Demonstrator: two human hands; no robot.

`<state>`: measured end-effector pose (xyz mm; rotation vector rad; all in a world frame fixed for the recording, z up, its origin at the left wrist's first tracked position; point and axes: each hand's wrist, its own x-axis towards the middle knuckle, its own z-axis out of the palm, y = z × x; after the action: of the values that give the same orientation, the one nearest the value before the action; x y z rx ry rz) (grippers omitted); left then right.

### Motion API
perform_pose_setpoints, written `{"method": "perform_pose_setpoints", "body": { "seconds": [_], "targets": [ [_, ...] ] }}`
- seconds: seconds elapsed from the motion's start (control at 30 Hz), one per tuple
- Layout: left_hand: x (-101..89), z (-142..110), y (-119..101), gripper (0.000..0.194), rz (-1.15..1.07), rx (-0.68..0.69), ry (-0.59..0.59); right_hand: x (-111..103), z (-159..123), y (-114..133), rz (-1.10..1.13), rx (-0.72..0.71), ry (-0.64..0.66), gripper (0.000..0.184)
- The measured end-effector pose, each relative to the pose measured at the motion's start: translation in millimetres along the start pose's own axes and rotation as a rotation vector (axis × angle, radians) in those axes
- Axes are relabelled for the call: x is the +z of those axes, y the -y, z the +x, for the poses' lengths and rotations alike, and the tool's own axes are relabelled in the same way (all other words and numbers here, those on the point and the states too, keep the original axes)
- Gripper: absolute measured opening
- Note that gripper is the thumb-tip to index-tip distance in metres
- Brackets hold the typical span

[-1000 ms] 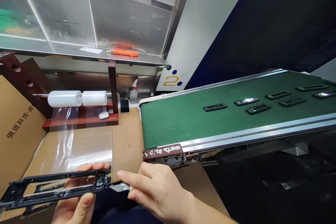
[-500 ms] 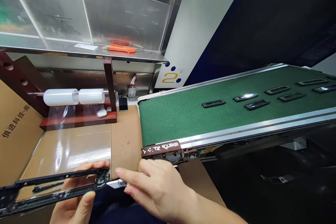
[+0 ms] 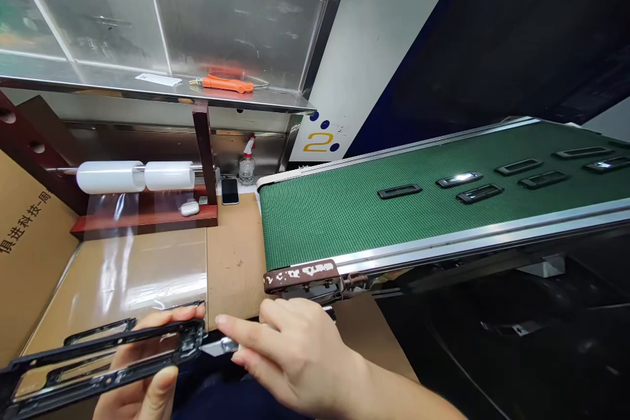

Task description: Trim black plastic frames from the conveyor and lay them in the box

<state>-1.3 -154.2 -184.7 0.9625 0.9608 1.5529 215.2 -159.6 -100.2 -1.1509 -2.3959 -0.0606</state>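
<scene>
My left hand point(image 3: 142, 380) grips a long black plastic frame point(image 3: 88, 361) at the bottom left, fingers above and thumb below its right end. A second black frame point(image 3: 98, 328) shows just behind it. My right hand point(image 3: 295, 354) lies beside the frame's right end, index finger stretched out onto a small shiny metal piece point(image 3: 224, 344) there; whether it grips that piece I cannot tell. Both hands are over a sheet of clear film point(image 3: 142, 275) spread on brown cardboard point(image 3: 236, 256).
A green conveyor belt point(image 3: 344, 216) carries several black frames point(image 3: 399, 191) from the right. Two white film rolls point(image 3: 132, 176) hang on a red-brown stand. A phone point(image 3: 229, 190), spray bottle point(image 3: 247, 167), and orange tool point(image 3: 224, 84) on a steel shelf lie behind. A cardboard box wall point(image 3: 24, 236) stands left.
The view has tilted slightly; the frame in my left hand has tipped a little and a second frame behind it has come into sight. The parts on the belt have crept left.
</scene>
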Motion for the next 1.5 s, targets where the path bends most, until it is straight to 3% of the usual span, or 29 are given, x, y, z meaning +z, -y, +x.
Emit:
{"method": "perform_pose_setpoints", "body": {
  "seconds": [0.4, 0.5, 0.57, 0.63, 0.7, 0.77, 0.87, 0.93, 1.0, 1.1, 1.2, 1.27, 1.33, 1.37, 1.5],
  "targets": [
    [-6.0, -2.6, 4.0, 0.049, -0.046, -0.201, -0.074, 5.4, 4.0, -5.6, 0.030, -0.058, -0.012, 0.038],
    [-3.4, 5.9, 3.6, 0.044, -0.107, -0.210, -0.086, 7.2, 3.2, -9.4, 0.147, -0.072, -0.033, 0.039],
    [-0.7, 13.0, -1.0, 0.046, -0.135, -0.187, -0.109, 16.5, 3.0, -14.2, 0.319, 0.006, -0.038, 0.040],
    [2.8, 17.8, -8.6, 0.049, -0.162, -0.211, -0.161, 40.3, 5.1, -24.2, 0.485, 0.187, -0.022, 0.037],
    [5.9, 19.3, -16.2, 0.049, -0.187, -0.279, -0.216, 80.4, 10.1, -40.4, 0.542, 0.411, 0.034, 0.036],
    [5.8, 18.8, -21.4, 0.049, -0.208, -0.341, -0.258, 129.2, 17.6, -60.2, 0.460, 0.571, 0.129, 0.036],
    [-3.5, 18.3, -22.6, 0.049, -0.229, -0.398, -0.272, 187.0, 29.7, -84.4, 0.353, 0.675, 0.183, 0.039],
    [-15.1, 18.7, -19.8, 0.043, -0.230, -0.470, -0.216, 198.6, 37.0, -89.1, 0.310, 0.659, 0.188, 0.048],
    [-29.3, 18.4, -14.6, 0.038, -0.220, -0.595, -0.060, 187.5, 43.7, -82.7, 0.304, 0.547, 0.193, 0.062],
    [-52.3, 14.9, -4.5, 0.042, -0.198, -0.810, 0.224, 150.3, 51.4, -60.4, 0.307, 0.123, 0.232, 0.072],
    [-74.2, 11.5, 2.8, 0.045, -0.145, -0.939, 0.423, 126.5, 51.5, -41.3, 0.274, -0.302, 0.280, 0.048],
    [-88.1, 15.3, 7.1, 0.049, -0.100, -0.971, 0.550, 129.1, 45.8, -36.8, 0.275, -0.423, 0.291, 0.035],
    [-101.9, 28.7, 16.7, 0.056, -0.016, -0.945, 0.613, 144.0, 37.2, -38.8, 0.285, -0.414, 0.252, 0.033],
    [-108.7, 39.5, 25.4, 0.061, 0.040, -0.901, 0.586, 154.3, 32.7, -41.5, 0.291, -0.347, 0.214, 0.034],
    [-130.0, 100.7, 88.7, 0.072, 0.275, -0.629, 0.202, 200.7, 21.9, -54.6, 0.281, 0.073, 0.080, 0.032]
  ]
}}
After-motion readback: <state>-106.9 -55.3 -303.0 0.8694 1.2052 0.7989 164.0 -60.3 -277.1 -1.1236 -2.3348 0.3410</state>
